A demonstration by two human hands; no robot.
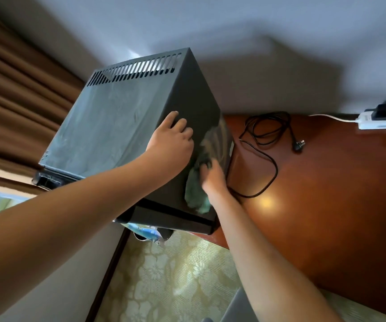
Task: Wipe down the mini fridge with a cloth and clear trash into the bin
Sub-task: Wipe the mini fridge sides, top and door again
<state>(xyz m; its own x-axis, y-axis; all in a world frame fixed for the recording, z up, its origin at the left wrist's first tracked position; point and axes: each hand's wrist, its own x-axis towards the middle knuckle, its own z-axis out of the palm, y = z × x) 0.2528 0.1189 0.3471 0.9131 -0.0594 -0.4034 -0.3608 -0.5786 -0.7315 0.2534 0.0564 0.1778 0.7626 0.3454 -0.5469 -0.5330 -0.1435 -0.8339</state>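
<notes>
The mini fridge [126, 126] is sitting on the tabletop [326, 194], its unplugged cord [264, 140] lying just beside it. The left hand [171, 145] is bracing the fridge's upper edge, fingers [182, 124] straight and holding nothing. The right hand [212, 175] is pressing the green cloth [194, 194] against the fridge's dark side; its grip is blurred. Overlapping strokes with steady bracing would probably clean best.

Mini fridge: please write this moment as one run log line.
left hand braces mini fridge | right hand wipes side with green cloth | plug loose
</notes>
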